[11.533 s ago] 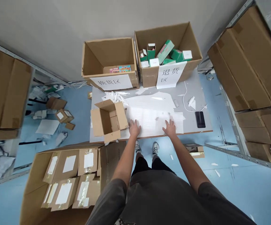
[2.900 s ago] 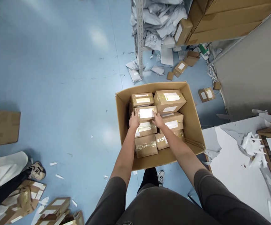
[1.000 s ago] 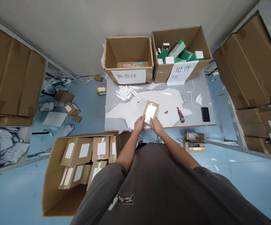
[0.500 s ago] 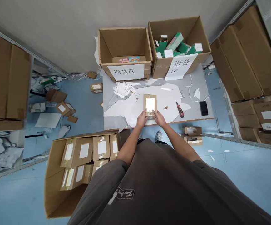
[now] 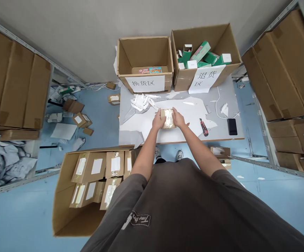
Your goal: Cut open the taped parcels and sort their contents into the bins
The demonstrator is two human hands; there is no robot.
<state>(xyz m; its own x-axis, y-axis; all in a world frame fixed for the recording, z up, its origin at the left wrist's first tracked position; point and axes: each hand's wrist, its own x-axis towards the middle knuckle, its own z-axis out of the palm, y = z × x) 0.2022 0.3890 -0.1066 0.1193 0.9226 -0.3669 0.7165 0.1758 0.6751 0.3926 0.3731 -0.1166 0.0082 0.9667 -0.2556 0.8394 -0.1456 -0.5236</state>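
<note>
A small cardboard box (image 5: pixel 168 119) with shiny tape across it is held over the white paper (image 5: pixel 149 130) on the table. My left hand (image 5: pixel 158 120) grips its left side, and my right hand (image 5: pixel 178 119) grips its right side. No label shows on the face turned up to me. To the right of my right hand lies a red and black utility knife (image 5: pixel 204 127). Crumpled white strips (image 5: pixel 143 102) are heaped beyond my left hand.
Two open cartons stand at the table's back: one (image 5: pixel 145 84) with small colourful packs, another (image 5: pixel 180 78) with green boxes. A phone (image 5: pixel 232 126) lies at right. On the floor at left, a large carton (image 5: pixel 62 196) holds several labelled boxes. Shelves with cartons (image 5: pixel 285 66) flank both sides.
The box has been turned: its white label faced up before, and a taped face shows now. Both hands have moved up along its sides. The whole view has shifted slightly.
</note>
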